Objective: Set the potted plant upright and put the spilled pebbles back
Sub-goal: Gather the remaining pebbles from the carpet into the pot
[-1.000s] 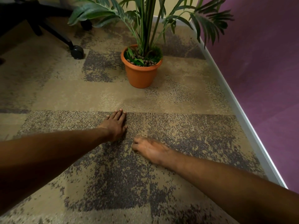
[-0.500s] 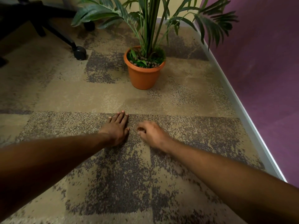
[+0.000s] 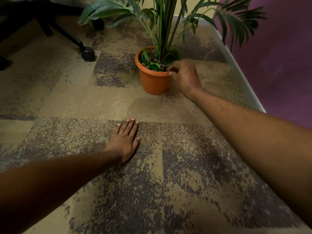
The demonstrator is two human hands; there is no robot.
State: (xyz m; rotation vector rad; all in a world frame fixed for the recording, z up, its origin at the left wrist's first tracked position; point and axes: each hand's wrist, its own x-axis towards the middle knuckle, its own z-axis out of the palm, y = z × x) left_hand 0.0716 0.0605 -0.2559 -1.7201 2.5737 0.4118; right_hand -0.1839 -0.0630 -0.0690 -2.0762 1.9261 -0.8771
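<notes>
The terracotta pot (image 3: 152,81) stands upright on the carpet, with tall green palm stems and fronds (image 3: 166,22) rising from it. Brown pebbles (image 3: 160,67) and green moss fill its top. My right hand (image 3: 184,76) is at the pot's right rim, its fingertips pinched together just over the edge. Whatever is between the fingers is hidden. My left hand (image 3: 125,141) lies flat, palm down, on the carpet well in front of the pot and holds nothing. I see no loose pebbles on the carpet.
A black office chair base with a caster wheel (image 3: 87,54) stands left of the pot. A purple wall (image 3: 278,56) with a white skirting board (image 3: 243,78) runs along the right. The patterned beige and grey carpet (image 3: 168,183) spreads around my hands.
My right hand has lifted off the carpet beside the left hand and moved forward to the pot's right rim. The left hand has stayed flat in place.
</notes>
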